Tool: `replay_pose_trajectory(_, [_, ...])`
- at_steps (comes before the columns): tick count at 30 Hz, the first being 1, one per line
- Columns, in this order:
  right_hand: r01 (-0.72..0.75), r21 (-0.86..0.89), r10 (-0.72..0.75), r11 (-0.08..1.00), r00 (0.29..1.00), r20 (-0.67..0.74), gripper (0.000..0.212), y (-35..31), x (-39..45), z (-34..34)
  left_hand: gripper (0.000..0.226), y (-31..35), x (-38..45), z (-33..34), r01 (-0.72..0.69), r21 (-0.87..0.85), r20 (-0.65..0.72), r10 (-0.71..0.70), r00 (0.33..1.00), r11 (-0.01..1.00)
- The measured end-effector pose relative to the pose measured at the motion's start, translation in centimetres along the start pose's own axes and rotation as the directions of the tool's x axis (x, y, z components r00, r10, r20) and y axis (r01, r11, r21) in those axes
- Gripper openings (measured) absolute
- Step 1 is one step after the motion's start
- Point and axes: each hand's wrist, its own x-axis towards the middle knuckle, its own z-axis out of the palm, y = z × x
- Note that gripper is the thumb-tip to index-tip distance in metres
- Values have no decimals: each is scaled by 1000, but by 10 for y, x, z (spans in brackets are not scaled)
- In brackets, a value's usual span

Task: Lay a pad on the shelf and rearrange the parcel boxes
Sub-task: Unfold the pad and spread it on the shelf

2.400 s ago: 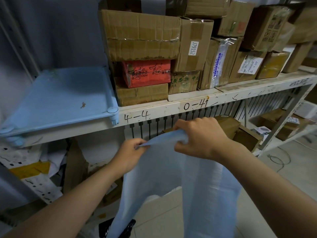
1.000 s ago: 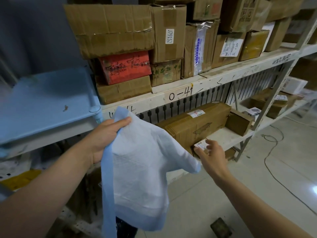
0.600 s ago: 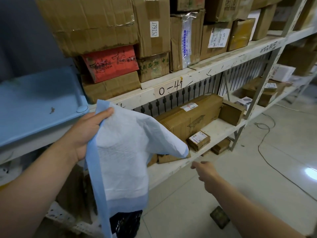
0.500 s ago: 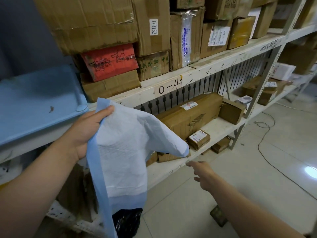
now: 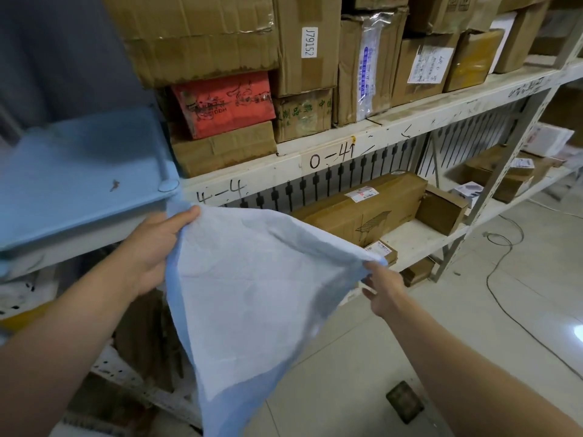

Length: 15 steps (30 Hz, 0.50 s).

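Blue at the border and white in the middle, the pad hung in the air between my two hands, in front of the shelf where the long box lay. My left hand gripped its upper left corner, thumb on top. My right hand pinched the right corner with the fingertips, while the other fingers stayed straight. To do this step well, I judged I should pull both corners apart until the top edge was tight, then take a fuller grip on the right side, because that pinch looked weak. The pad was thin, soft and creased, with a quilted pattern, and its lower corner drooped toward the floor. It was not yet laid anywhere. I thought the boxes on the shelf would first need to move aside.
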Motion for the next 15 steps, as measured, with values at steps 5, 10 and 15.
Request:
replay_pose_trajectory(5, [121,-118,-126,986,992,-31,32,-36,3,-1,26,-62,6,-38,164,40,-166,-155,974,986])
replay_pose_trajectory(10, [223,-281,-234,933,972,-4,14,-52,-5,11,29,-99,-2,-54,210,-70,-300,-222,928,975])
replay_pose_trajectory(15, [403,-355,-417,844,908,39,23,-58,-11,24,37,-104,1,-66,168,-126,-458,-207,864,978])
